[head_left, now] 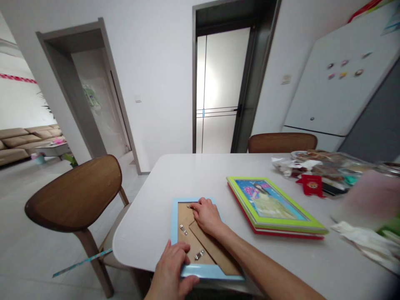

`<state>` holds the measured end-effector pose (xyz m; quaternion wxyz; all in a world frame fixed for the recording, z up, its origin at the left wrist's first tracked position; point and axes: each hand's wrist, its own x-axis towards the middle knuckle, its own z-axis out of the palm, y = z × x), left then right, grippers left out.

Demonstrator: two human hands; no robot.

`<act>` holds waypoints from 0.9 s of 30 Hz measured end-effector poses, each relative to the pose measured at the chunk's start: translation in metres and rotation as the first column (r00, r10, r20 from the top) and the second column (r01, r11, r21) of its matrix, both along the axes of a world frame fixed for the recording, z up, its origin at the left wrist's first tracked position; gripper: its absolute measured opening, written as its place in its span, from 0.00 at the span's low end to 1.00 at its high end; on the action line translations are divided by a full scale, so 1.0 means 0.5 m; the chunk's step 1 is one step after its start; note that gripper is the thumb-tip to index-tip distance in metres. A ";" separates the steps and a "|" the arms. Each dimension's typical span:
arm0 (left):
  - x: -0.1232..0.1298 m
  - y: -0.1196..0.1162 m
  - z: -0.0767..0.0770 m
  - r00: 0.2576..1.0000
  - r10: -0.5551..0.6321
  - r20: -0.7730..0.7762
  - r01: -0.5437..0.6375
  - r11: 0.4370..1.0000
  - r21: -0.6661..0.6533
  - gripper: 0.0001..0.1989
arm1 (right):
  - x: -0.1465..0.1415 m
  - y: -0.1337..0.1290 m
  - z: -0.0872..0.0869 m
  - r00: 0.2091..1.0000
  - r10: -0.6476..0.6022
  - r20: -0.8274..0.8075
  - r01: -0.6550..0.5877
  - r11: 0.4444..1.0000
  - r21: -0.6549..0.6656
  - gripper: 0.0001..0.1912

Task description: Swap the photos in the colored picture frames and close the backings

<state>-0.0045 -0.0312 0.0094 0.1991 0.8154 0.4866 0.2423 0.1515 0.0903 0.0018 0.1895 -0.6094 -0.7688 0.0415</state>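
A light-blue picture frame lies face down on the white table, its brown backing board showing. My left hand grips the frame's near left corner, thumb at the near edge and fingers over the left side. My right hand reaches across the board to the far end. Its fingertips are closed at a small metal clip, which they partly cover. Two more metal clips, one at mid-board and one nearer me, sit on the backing. The folded-out stand is partly under my right forearm.
Right of the frame, a green picture frame with a picture lies on a red one. Plastic packaging, a red card and white tissue crowd the table's right side. Wooden chairs stand at left and at the back.
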 end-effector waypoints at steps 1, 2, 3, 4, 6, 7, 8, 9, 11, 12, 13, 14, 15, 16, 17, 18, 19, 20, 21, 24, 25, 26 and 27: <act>0.000 0.000 0.000 1.000 0.001 -0.002 -0.001 1.000 0.000 0.09 | 0.001 0.000 0.003 1.000 0.011 -0.006 -0.011 1.000 -0.001 0.15; 0.000 -0.001 0.000 1.000 0.002 -0.005 -0.002 1.000 -0.002 0.09 | 0.004 -0.001 0.007 1.000 0.027 -0.012 -0.027 1.000 -0.002 0.15; 0.000 -0.001 0.000 1.000 0.001 -0.007 -0.001 1.000 -0.007 0.09 | 0.010 -0.004 0.011 0.999 0.045 -0.019 -0.045 0.999 -0.003 0.16; 0.000 -0.001 0.000 1.000 0.003 -0.008 -0.003 1.000 -0.011 0.09 | 0.019 -0.008 0.016 0.998 0.064 -0.028 -0.064 0.998 -0.003 0.17; 0.000 -0.002 0.002 1.000 -0.002 -0.004 0.002 1.000 -0.017 0.09 | 0.046 -0.023 0.025 0.994 0.102 -0.040 -0.102 0.995 -0.005 0.20; 0.000 -0.002 0.003 1.000 -0.003 0.001 0.003 1.000 -0.019 0.09 | 0.062 -0.033 0.029 0.992 0.121 -0.042 -0.122 0.992 -0.011 0.21; 0.000 -0.002 0.004 1.000 -0.001 0.007 0.002 1.000 -0.021 0.09 | 0.078 -0.043 0.032 0.989 0.144 -0.040 -0.145 0.989 -0.021 0.20; 0.000 -0.002 0.004 1.000 0.001 0.013 -0.001 1.000 -0.023 0.09 | 0.093 -0.053 0.035 0.985 0.168 -0.035 -0.170 0.985 -0.034 0.18; 0.001 -0.002 0.005 1.000 0.005 0.021 -0.005 1.000 -0.024 0.10 | 0.114 -0.067 0.036 0.979 0.203 -0.024 -0.205 0.977 -0.057 0.13; 0.001 -0.001 0.005 1.000 0.004 0.024 -0.003 1.000 -0.021 0.10 | 0.118 -0.071 0.035 0.978 0.208 -0.021 -0.208 0.976 -0.062 0.13; 0.000 0.000 0.005 1.000 -0.002 0.025 0.002 1.000 -0.017 0.10 | 0.118 -0.073 0.033 0.979 0.202 -0.019 -0.203 0.977 -0.062 0.13; 0.000 0.001 0.005 1.000 -0.008 0.027 0.008 1.000 -0.012 0.10 | 0.116 -0.072 0.032 0.982 0.188 -0.019 -0.189 0.980 -0.057 0.13; 0.000 0.001 0.005 1.000 -0.011 0.028 0.011 1.000 -0.009 0.09 | 0.112 -0.070 0.031 0.985 0.172 -0.019 -0.172 0.984 -0.051 0.14; -0.001 0.002 0.005 1.000 -0.012 0.028 0.012 1.000 -0.010 0.09 | 0.107 -0.068 0.030 0.987 0.157 -0.020 -0.158 0.986 -0.046 0.14; -0.001 0.001 0.006 1.000 -0.011 0.029 0.011 1.000 -0.014 0.09 | 0.103 -0.068 0.031 0.989 0.145 -0.022 -0.146 0.988 -0.042 0.15; -0.001 0.001 0.006 1.000 -0.008 0.030 0.009 1.000 -0.017 0.09 | 0.099 -0.069 0.032 0.990 0.138 -0.023 -0.138 0.990 -0.038 0.15; -0.001 0.000 0.007 0.999 -0.006 0.032 0.006 1.000 -0.021 0.09 | 0.097 -0.073 0.034 0.991 0.131 -0.028 -0.132 0.991 -0.029 0.15; 0.000 -0.001 0.008 0.999 -0.003 0.035 0.004 1.000 -0.023 0.09 | 0.095 -0.081 0.036 0.991 0.128 -0.039 -0.129 0.992 -0.015 0.15; 0.001 -0.001 0.009 0.999 0.001 0.038 0.000 1.000 -0.025 0.09 | 0.095 -0.091 0.038 0.990 0.130 -0.052 -0.130 0.992 -0.003 0.15; 0.008 -0.001 0.008 0.998 0.023 0.052 -0.023 1.000 -0.015 0.10 | 0.092 -0.131 0.041 0.986 0.148 -0.075 -0.151 0.988 -0.026 0.14; 0.011 -0.001 0.006 0.998 0.033 0.057 -0.032 0.999 -0.009 0.10 | 0.090 -0.143 0.040 0.986 0.152 -0.068 -0.156 0.986 -0.051 0.16; 0.014 0.000 0.004 0.997 0.040 0.062 -0.040 0.999 -0.004 0.10 | 0.088 -0.152 0.038 0.987 0.151 -0.056 -0.155 0.985 -0.076 0.18; 0.018 0.001 0.001 0.997 0.046 0.067 -0.046 0.999 -0.002 0.10 | 0.086 -0.159 0.035 0.989 0.142 -0.048 -0.146 0.985 -0.093 0.20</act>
